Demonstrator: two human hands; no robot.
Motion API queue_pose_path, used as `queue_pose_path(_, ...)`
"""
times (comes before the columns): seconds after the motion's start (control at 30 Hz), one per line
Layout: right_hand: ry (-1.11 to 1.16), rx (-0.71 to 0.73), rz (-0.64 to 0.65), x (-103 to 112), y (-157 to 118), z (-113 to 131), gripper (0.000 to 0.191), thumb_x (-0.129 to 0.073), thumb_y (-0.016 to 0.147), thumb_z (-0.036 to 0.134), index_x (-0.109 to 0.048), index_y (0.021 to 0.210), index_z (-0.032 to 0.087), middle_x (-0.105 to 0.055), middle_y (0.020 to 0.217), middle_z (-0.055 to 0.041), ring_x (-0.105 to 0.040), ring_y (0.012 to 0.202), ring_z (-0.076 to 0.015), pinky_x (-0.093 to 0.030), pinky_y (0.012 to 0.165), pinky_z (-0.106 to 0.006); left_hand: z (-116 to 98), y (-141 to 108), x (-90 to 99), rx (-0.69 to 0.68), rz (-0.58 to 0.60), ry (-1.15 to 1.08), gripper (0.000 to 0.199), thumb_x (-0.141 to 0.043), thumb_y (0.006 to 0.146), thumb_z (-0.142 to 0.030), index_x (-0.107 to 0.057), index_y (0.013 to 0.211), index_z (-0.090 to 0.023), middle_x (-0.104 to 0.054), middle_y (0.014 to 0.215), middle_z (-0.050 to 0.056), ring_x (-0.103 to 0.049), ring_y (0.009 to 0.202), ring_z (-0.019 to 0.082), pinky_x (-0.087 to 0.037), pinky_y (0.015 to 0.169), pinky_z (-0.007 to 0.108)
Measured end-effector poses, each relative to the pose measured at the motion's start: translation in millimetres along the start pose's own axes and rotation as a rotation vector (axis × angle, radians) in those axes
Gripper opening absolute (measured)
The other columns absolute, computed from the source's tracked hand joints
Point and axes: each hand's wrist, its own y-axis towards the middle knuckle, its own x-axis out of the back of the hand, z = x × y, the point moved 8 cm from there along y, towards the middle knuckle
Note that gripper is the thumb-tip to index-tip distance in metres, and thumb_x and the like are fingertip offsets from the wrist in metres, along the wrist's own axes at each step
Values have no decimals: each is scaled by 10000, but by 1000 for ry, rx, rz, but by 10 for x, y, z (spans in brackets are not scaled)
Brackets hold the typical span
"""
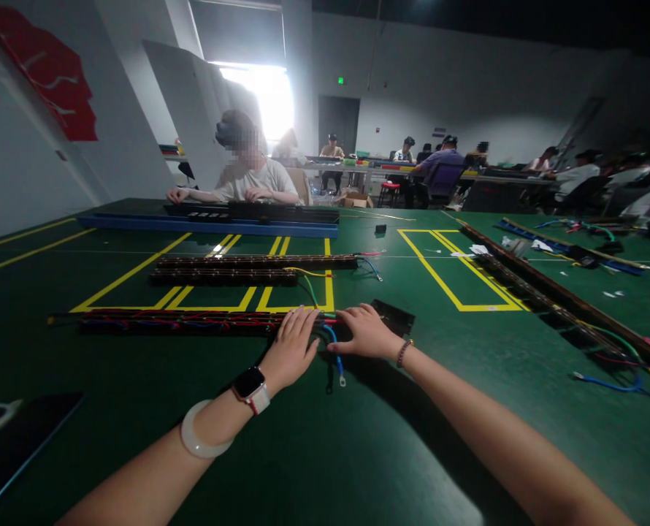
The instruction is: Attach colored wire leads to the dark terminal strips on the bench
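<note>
A long dark strip with red and blue wires [182, 321] lies across the green table in front of me. My left hand [293, 347] rests over its right end, fingers pointing forward and wrapped over it. Just to the right, my right hand [367, 332] has its fingers closed around the wires leaving that end; its thumb is near a blue wire [336, 349] with a ring terminal that hangs toward me. A black flat piece [394, 317] lies behind and right of my right hand.
Two shorter dark strips [253, 263] lie farther back, near a blue tray [209, 224]. Long strips with loose wires [555, 296] run diagonally at the right. A seated person [256, 175] works across the table. A dark panel [23, 438] sits at the near left.
</note>
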Motion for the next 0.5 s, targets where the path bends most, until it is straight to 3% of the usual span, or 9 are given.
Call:
queue_pose_path(0.1,-11,8,-26,-11,-14,1,862,-467,710,764,-495,1278,116,-543,1193,-144,-463,1133,-263,-172,1064,-414,-10,-2,9,8,-11,6,515,-367,905,-329,-324,1374,-122,-365,1405,96,-251,1346,222,-195,1134,436)
queue_pose_path(0.37,2,4,-85,-13,-51,12,777,-564,708,653,-506,1272,121,-553,1152,-142,-460,1098,-267,-209,1022,-397,-21,49,-31,15,18,61,512,-364,903,-310,-327,1370,-103,-368,1401,107,-260,1342,232,-195,1132,444)
queue_pose_path(0.43,6,-7,-103,-2,-73,20,753,-586,708,621,-507,1266,122,-552,1144,-139,-458,1093,-260,-222,1009,-391,-53,62,56,5,2,49,495,-359,905,-290,-332,1365,-109,-363,1402,109,-263,1342,233,-195,1131,454)
queue_pose_path(0.5,8,-18,-125,6,-96,23,730,-590,717,597,-507,1263,119,-551,1140,-137,-455,1093,-253,-225,1004,-386,-132,5,258,2,-58,12,443,-351,911,-258,-373,1335,-131,-368,1395,102,-278,1334,224,-198,1131,459)
